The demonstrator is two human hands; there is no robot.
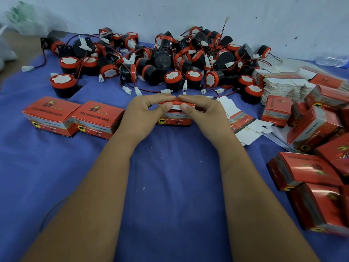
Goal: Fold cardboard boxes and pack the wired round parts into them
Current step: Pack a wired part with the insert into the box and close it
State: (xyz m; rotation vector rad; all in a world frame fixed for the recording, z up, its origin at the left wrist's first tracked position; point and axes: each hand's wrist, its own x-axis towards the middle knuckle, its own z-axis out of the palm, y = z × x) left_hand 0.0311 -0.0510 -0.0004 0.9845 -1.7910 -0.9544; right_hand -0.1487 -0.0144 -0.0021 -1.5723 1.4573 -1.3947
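Note:
A small red cardboard box (175,119) stands on the blue cloth at the centre. My left hand (145,114) holds its left side, thumb on the white top flap. My right hand (204,114) holds its right side, thumb pressing the same flap. Whether a part lies inside is hidden. Behind the box lies a heap of black and red wired round parts (170,59) with white plugs. Two closed red boxes (73,116) stand side by side to the left.
A stack of flat unfolded boxes (283,86) lies at the right rear, one opened flat box blank (243,125) just right of my hands. Several folded red boxes (317,157) pile up at the right. A white wall stands behind the heap, a plastic bag (22,17) at top left.

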